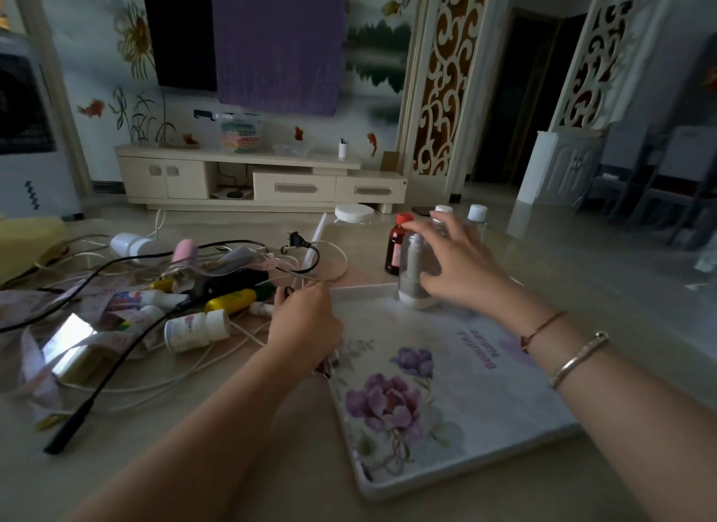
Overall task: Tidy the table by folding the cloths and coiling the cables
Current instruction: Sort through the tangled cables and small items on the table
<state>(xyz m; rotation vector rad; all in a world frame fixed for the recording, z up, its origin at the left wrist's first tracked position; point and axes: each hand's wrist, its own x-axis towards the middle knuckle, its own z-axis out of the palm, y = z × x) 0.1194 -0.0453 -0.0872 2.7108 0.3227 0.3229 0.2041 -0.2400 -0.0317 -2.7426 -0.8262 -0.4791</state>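
Cables (232,339), white and black, lie tangled across the left of the surface (582,273) among small bottles (196,329) and a strip of patterned cloth (46,366). Your left hand (304,319) sits at the tangle's right edge, fingers curled down over the white cords; whether they actually grip one, you cannot tell. Your right hand (461,265) has its fingers wrapped around a clear bottle (417,273) standing upright at the far edge of the floral tray (446,405), just beside a brown bottle (397,246).
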